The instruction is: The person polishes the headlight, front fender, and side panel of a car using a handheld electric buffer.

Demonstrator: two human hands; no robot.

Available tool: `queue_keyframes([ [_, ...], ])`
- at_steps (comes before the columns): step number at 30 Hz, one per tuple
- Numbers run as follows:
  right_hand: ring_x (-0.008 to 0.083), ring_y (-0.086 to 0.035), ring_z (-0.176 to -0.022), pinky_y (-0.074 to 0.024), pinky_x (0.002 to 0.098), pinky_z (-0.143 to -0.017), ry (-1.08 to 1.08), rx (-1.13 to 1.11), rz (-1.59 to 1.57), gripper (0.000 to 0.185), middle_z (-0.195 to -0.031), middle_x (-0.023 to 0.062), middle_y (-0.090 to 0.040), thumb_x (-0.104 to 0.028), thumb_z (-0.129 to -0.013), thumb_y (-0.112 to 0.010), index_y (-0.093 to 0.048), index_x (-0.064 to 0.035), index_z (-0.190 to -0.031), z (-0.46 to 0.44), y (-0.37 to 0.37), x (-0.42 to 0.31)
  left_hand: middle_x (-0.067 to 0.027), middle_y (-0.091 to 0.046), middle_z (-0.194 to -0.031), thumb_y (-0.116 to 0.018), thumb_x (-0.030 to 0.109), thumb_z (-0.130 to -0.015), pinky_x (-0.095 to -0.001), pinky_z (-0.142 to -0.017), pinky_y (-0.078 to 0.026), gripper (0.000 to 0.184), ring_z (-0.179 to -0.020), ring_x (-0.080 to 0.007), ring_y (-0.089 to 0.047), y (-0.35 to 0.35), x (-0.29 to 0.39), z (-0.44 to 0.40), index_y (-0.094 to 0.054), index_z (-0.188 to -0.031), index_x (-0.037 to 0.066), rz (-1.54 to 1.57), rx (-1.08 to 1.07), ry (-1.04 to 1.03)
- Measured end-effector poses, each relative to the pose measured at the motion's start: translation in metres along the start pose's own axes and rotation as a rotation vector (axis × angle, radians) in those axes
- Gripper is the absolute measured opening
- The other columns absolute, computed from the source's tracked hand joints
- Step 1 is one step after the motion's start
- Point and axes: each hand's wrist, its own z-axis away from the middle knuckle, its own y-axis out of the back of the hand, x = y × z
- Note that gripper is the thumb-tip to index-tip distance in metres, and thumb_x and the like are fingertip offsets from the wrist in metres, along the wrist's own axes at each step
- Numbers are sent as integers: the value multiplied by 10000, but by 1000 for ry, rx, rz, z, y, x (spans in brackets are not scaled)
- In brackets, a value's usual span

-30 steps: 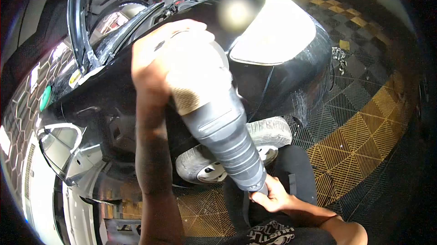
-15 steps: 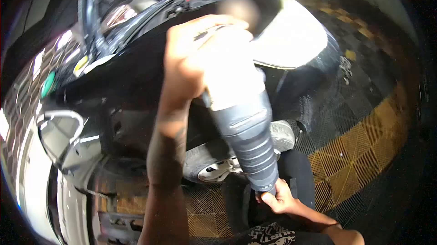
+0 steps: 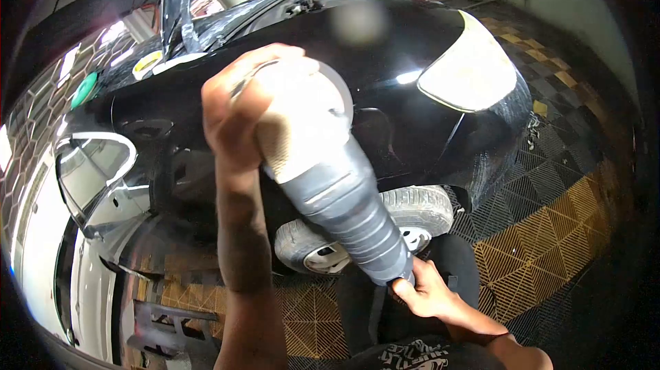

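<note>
My left hand (image 3: 237, 112) is wrapped round the bright, glare-washed head of a large power polisher (image 3: 344, 194). Its grey ribbed body slants down to the right, where my right hand (image 3: 426, 291) grips the rear end. Under the tool's head, a pale round pad edge shows in front of the glossy black car fender (image 3: 392, 143). Whether the pad touches the paint cannot be made out. To the right of the fender is the brightly lit headlight (image 3: 474, 71), with whitish smears on the bumper (image 3: 498, 164) below it.
A front wheel (image 3: 419, 212) sits below the fender, close to my knees. At the left are the side mirror (image 3: 100, 164), a roll of yellow tape (image 3: 146, 64) and a green object (image 3: 84, 91). Black and yellow floor tiles (image 3: 550, 225) lie to the right; a grey panel (image 3: 172, 332) lies lower left.
The polisher and both hands first moved right, then the head end swung back left. The camera view has shifted, so the headlight and fender appear farther right.
</note>
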Motion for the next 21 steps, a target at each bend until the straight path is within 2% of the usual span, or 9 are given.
queue_keyframes([
  [1,321,-701,-999,-535,414,-850,-38,-24,0,579,-1025,204,-701,-477,-943,-599,-557,5,-1261,-2,0,-6,-229,-705,-965,-564,306,-818,-350,-830,-553,544,-869,-260,-700,5,1,2,-617,-1086,-165,2,16,5],
  [6,373,-651,-1107,-503,445,-938,-49,-20,5,560,-1111,230,-683,-450,-949,-594,-545,-20,-1303,-5,-7,-18,-224,-698,-978,-556,269,-801,-340,-815,-541,507,-862,-258,-684,15,7,6,-625,-1095,-139,45,78,111],
  [9,377,-649,-1109,-502,442,-941,-94,-50,-9,566,-1117,230,-681,-458,-953,-580,-543,-18,-1306,-3,-5,-19,-216,-700,-974,-549,267,-792,-335,-822,-542,508,-875,-252,-687,11,7,5,-627,-1092,-134,46,65,99],
  [11,369,-670,-1067,-518,435,-905,-56,-22,-20,583,-1075,222,-693,-484,-949,-577,-552,-6,-1283,-1,-4,-13,-212,-702,-978,-548,277,-790,-335,-819,-545,512,-876,-245,-690,8,3,1,-630,-1085,-134,31,65,93],
  [12,366,-677,-1053,-523,432,-893,-43,-12,-23,590,-1060,219,-697,-493,-947,-575,-555,-3,-1275,0,-3,-9,-224,-695,-1014,-552,279,-825,-357,-848,-548,499,-895,-274,-695,8,-1,-4,-622,-1096,-134,-70,-31,11],
  [14,300,-719,-913,-546,411,-808,-16,4,32,607,-929,178,-707,-519,-937,-586,-570,9,-1236,5,2,-1,-236,-688,-1049,-556,281,-860,-379,-877,-552,487,-915,-302,-700,2,-5,-13,-615,-1107,-134,-172,-123,-73],
  [16,124,-645,-698,-532,325,-645,-42,12,-26,587,-736,91,-651,-549,-921,-603,-610,19,-1073,12,11,4,-188,-714,-960,-582,211,-875,-333,-795,-560,363,-850,-217,-701,-24,-7,-21,-667,-1048,-98,8,-96,-43],
  [19,122,-610,-615,-499,302,-568,-108,142,-193,545,-679,52,-618,-538,-933,-592,-608,4,-988,25,22,-2,-153,-730,-889,-634,141,-872,-310,-728,-561,227,-786,-174,-700,-58,-14,-36,-715,-954,-55,334,-99,26],
  [21,148,-601,-579,-495,300,-538,-111,200,-204,549,-701,61,-609,-553,-969,-503,-550,-9,-1022,35,34,1,-130,-732,-816,-645,146,-854,-302,-682,-554,208,-725,-157,-693,-85,-26,-51,-725,-874,-45,273,-62,-26],
])
